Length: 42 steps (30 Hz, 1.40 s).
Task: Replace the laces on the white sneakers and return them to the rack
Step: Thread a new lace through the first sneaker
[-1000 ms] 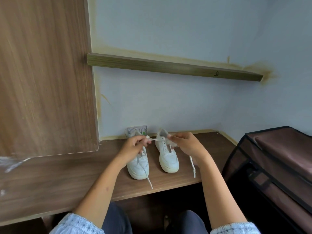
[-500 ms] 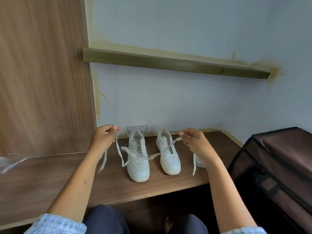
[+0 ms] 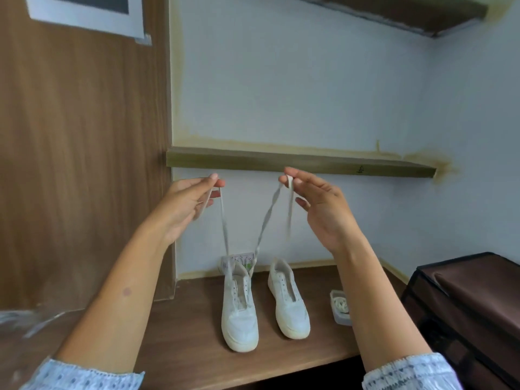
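Room first: pale wall (image 3: 309, 94) ahead, wood panel (image 3: 78, 164) on your left, a narrow wooden ledge (image 3: 309, 163) across the wall, and a brown fabric shoe rack (image 3: 472, 299) at your lower right. Below lay the desk (image 3: 183, 347), brown wood, carrying the pair.

You had both white sneakers standing toe toward you, long axes running from you to the wall, just beside each other. The left sneaker (image 3: 239, 313) held the lace (image 3: 223, 220); the right sneaker (image 3: 288, 302) showed bare eyelets. A small grey tray (image 3: 341, 308) with a coiled lace sat near the right sneaker, toward the rack.

Your left hand (image 3: 185, 206) and right hand (image 3: 318, 209) were raised well above the shoes, level with the ledge. Each pinched one end of the lace between thumb and fingers; the remaining fingers lay loosely spread. The two strands ran down and inward, meeting at the left sneaker directly below and between your hands. Both hands sat about equally near it.

Judgement: the lace looked ready to draw straight up and out of the eyelets; the rack waited on your right.
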Each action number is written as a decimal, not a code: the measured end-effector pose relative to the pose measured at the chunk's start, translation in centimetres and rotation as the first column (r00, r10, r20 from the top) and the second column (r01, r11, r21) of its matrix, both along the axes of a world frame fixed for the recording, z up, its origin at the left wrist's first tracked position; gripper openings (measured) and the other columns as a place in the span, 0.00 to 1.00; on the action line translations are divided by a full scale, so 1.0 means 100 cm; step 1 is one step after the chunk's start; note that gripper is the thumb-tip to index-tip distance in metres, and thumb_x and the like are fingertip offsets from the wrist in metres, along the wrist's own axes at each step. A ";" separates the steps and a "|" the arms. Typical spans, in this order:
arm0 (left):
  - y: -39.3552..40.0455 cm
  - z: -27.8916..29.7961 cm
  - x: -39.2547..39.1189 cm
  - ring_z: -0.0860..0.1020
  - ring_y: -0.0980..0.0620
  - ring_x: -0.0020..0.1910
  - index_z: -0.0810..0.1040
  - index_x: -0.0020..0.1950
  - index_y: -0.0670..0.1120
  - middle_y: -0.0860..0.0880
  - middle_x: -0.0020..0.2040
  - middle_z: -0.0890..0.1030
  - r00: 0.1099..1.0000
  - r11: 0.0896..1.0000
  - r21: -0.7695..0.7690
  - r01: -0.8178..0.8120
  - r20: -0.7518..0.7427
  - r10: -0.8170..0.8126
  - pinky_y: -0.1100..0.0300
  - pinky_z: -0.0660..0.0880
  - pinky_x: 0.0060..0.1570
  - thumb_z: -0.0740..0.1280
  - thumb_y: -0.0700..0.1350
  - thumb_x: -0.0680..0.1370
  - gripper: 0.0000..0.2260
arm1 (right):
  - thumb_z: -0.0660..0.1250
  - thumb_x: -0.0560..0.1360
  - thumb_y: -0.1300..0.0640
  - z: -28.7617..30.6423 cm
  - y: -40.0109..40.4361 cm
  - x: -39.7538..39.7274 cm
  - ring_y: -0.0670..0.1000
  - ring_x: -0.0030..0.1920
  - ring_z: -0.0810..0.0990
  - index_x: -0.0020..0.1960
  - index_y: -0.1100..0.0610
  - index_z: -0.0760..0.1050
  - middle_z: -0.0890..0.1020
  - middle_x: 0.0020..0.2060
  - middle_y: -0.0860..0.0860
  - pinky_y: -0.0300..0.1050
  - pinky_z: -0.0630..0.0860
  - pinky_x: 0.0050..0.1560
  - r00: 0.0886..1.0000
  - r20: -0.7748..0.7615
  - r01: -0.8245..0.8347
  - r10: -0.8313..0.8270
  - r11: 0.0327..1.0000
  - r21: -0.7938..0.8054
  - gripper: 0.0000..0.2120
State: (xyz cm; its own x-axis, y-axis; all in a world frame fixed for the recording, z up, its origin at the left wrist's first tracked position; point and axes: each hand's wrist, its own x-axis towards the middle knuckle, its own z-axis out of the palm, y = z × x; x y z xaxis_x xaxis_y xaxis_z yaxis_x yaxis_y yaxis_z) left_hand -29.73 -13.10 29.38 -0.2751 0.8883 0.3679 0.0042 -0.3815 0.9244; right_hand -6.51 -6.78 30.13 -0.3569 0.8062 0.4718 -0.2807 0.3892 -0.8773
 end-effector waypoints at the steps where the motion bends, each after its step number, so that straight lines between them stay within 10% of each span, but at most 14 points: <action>1: -0.002 0.006 0.002 0.81 0.56 0.48 0.81 0.50 0.42 0.47 0.49 0.81 0.999 0.999 0.031 0.035 0.020 -0.035 0.60 0.73 0.60 0.63 0.46 0.80 0.09 | 0.62 0.78 0.66 0.006 -0.001 -0.003 0.45 0.62 0.78 0.56 0.53 0.81 0.85 0.51 0.49 0.43 0.67 0.63 0.999 -0.037 -0.026 0.027 1.000 0.011 0.14; 10: -0.010 0.058 0.017 0.82 0.53 0.52 0.81 0.55 0.41 0.45 0.52 0.84 0.990 0.962 0.240 0.132 -0.083 -0.115 0.65 0.76 0.57 0.63 0.38 0.80 0.09 | 0.69 0.72 0.72 0.046 -0.014 -0.026 0.44 0.39 0.83 0.45 0.59 0.83 0.86 0.37 0.50 0.32 0.75 0.41 0.979 -0.145 0.155 -0.142 0.984 0.085 0.10; 16: -0.009 0.069 0.021 0.82 0.57 0.50 0.82 0.53 0.43 0.49 0.51 0.84 0.966 0.960 0.281 0.020 -0.255 0.054 0.70 0.74 0.51 0.64 0.31 0.78 0.11 | 0.69 0.76 0.60 0.072 -0.013 -0.034 0.50 0.46 0.85 0.41 0.54 0.84 0.86 0.41 0.49 0.44 0.78 0.56 0.970 -0.013 0.243 -0.244 0.963 0.117 0.08; 24: -0.012 0.064 0.022 0.83 0.56 0.47 0.81 0.57 0.44 0.52 0.56 0.83 0.973 0.956 0.291 -0.024 -0.212 0.089 0.68 0.77 0.47 0.65 0.31 0.77 0.13 | 0.68 0.76 0.57 0.069 -0.013 -0.031 0.49 0.35 0.67 0.48 0.66 0.82 0.73 0.36 0.60 0.32 0.64 0.32 0.948 0.086 0.293 -0.306 0.946 0.137 0.11; 28: -0.004 0.042 0.023 0.84 0.52 0.47 0.83 0.53 0.47 0.51 0.53 0.84 0.974 0.980 0.196 -0.019 -0.219 0.063 0.59 0.79 0.54 0.67 0.34 0.77 0.11 | 0.67 0.76 0.65 0.046 -0.009 -0.028 0.38 0.26 0.71 0.46 0.60 0.83 0.76 0.29 0.47 0.28 0.65 0.28 0.950 0.115 0.280 -0.292 0.954 0.109 0.06; 37: 0.044 -0.071 0.018 0.82 0.52 0.36 0.84 0.50 0.43 0.46 0.48 0.84 0.950 0.979 -0.086 -0.186 -0.271 0.157 0.65 0.78 0.35 0.69 0.37 0.77 0.06 | 0.67 0.76 0.60 -0.064 0.030 -0.023 0.45 0.33 0.79 0.47 0.62 0.81 0.86 0.38 0.54 0.35 0.69 0.32 0.849 0.510 0.253 -0.138 0.953 -0.164 0.06; 42: 0.071 -0.157 -0.001 0.80 0.51 0.38 0.85 0.47 0.47 0.49 0.38 0.82 0.840 0.896 -0.237 -0.376 -0.496 0.221 0.57 0.80 0.44 0.69 0.39 0.77 0.06 | 0.61 0.73 0.67 -0.155 0.069 -0.011 0.49 0.34 0.79 0.50 0.60 0.80 0.84 0.39 0.55 0.35 0.71 0.32 0.744 0.601 0.425 -0.292 0.900 -0.090 0.12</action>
